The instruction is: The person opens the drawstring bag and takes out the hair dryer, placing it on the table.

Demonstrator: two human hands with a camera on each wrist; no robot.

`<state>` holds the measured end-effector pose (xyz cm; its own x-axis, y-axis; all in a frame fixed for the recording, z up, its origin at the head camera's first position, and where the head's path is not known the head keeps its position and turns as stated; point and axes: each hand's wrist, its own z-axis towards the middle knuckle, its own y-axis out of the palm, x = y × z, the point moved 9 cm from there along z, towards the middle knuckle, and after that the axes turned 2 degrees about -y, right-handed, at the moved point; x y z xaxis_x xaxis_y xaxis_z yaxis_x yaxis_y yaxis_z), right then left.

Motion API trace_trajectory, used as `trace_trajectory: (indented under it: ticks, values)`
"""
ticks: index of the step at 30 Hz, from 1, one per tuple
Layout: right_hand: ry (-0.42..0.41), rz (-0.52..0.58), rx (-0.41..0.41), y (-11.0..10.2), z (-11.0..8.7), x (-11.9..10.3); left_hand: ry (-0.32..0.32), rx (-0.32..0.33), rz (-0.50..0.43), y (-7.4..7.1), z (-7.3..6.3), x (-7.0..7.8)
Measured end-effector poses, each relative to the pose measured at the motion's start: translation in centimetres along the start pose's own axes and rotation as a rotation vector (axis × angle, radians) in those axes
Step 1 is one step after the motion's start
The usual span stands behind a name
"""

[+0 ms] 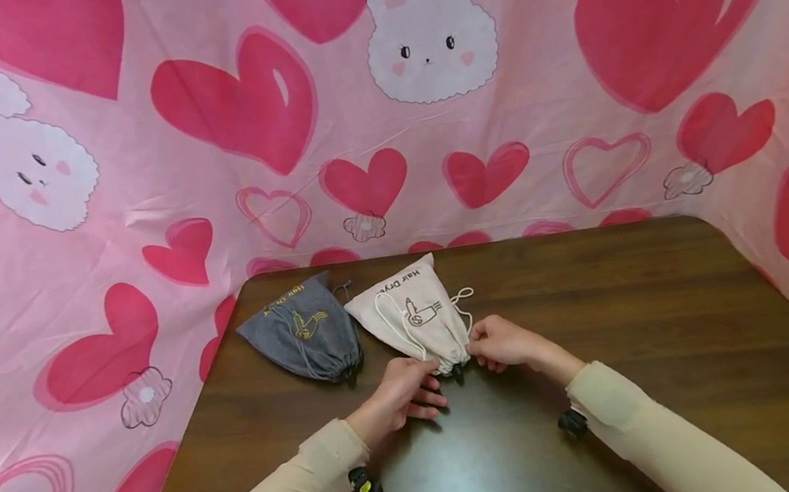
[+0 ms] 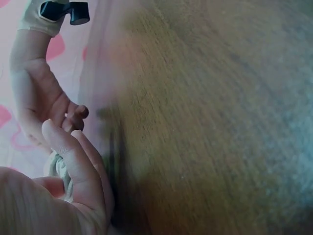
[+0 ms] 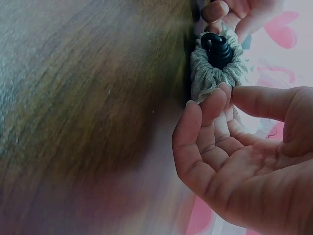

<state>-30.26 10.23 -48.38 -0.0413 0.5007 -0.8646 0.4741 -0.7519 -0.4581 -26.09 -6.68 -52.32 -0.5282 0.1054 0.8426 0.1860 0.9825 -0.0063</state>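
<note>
Left hand [image 1: 406,391]: thumb and index pinch the left side of the gathered mouth [image 3: 199,71] of a pale drawstring bag [image 1: 417,327]; other fingers spread loose. Right hand [image 1: 504,340]: thumb and fingertips pinch the opposite side. A black ribbed piece [image 3: 221,55] pokes from the gathers between the two grips.

Key relation: mouth faces the person and sits between the hands; the bag's body lies beyond it, long axis running away and slightly left, wide end farthest. Neither hand is nearer; both touch.

Grey drawstring bag [image 1: 305,338] just left of the pale one, mouth also toward the person; whether the two touch, cannot tell. It crowds the left side, nearer the left hand.

Table [image 1: 641,329]: far edge close behind both bags, pink curtain [image 1: 534,104] past it. Open room to the right and toward the person.
</note>
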Motion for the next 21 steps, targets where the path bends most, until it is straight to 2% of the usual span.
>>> trace_trajectory:
  ticks: [21]
  values:
    - [-0.001,0.012,-0.002,-0.01,-0.16,0.08,0.004,0.008,0.008,0.15,-0.04,-0.13]
